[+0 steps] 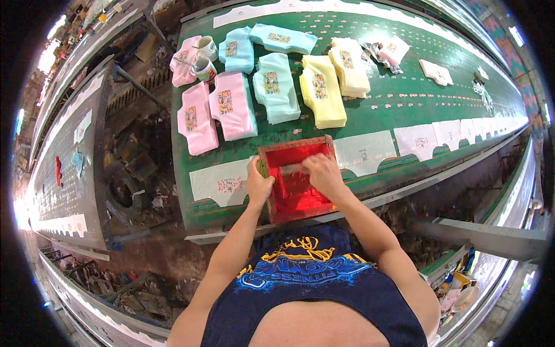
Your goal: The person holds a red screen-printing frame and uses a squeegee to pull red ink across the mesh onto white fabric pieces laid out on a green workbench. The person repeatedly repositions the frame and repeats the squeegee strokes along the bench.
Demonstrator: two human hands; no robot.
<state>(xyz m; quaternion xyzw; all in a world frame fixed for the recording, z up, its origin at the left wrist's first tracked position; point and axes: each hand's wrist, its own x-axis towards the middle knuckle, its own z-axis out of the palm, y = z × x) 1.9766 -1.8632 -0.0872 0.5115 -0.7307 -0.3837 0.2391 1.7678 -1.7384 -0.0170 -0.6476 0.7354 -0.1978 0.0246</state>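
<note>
A wooden-framed printing screen lies at the table's near edge, its mesh smeared with red ink. My left hand is closed around the frame's left side. Inside the frame, my right hand grips a squeegee, a narrow bar lying across the upper part of the mesh. White cut cloth pieces lie flat on either side of the screen, one at the left with a reddish print and one at the right with a small faint print. Whatever is under the screen is hidden.
The long green table bears stacks of printed garment pieces: pink, light blue, yellow and cream. Two cups stand at the back left. A metal beam juts in at right; another table is at left.
</note>
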